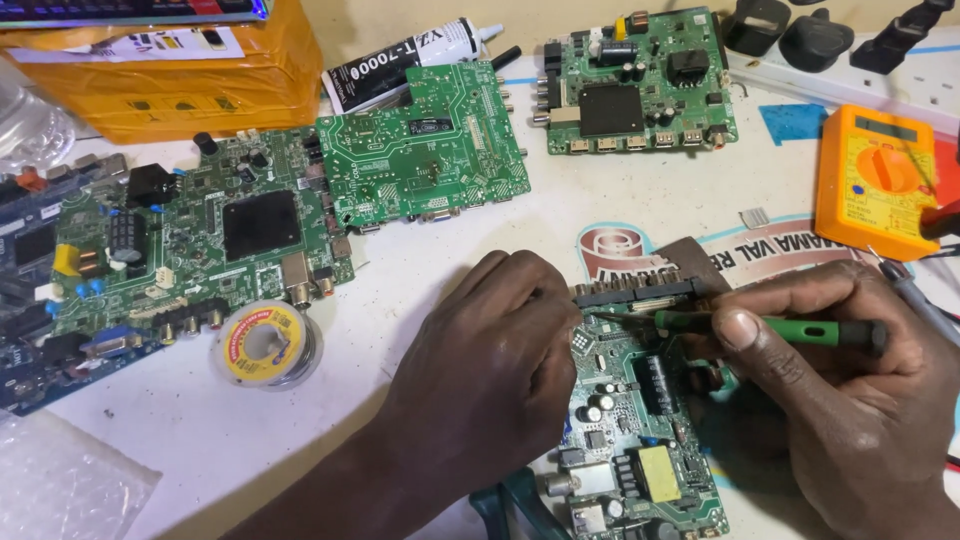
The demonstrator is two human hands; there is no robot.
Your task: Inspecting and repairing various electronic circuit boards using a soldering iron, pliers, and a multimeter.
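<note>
A green circuit board [640, 440] lies near the front of the white table, between my two hands. My left hand [490, 360] rests on the board's left edge, fingers curled against its top left corner. My right hand [850, 400] grips a green and black screwdriver [800, 330], held level, its thin metal tip pointing left at the board's upper edge beside a black connector strip [635, 292].
Three more green circuit boards lie behind: one at the left [200, 250], one in the middle [425, 145], one at the back right [640, 85]. A solder spool [265, 343], an orange multimeter [875, 180], a glue tube [400, 65] and a yellow package [170, 70] stand around.
</note>
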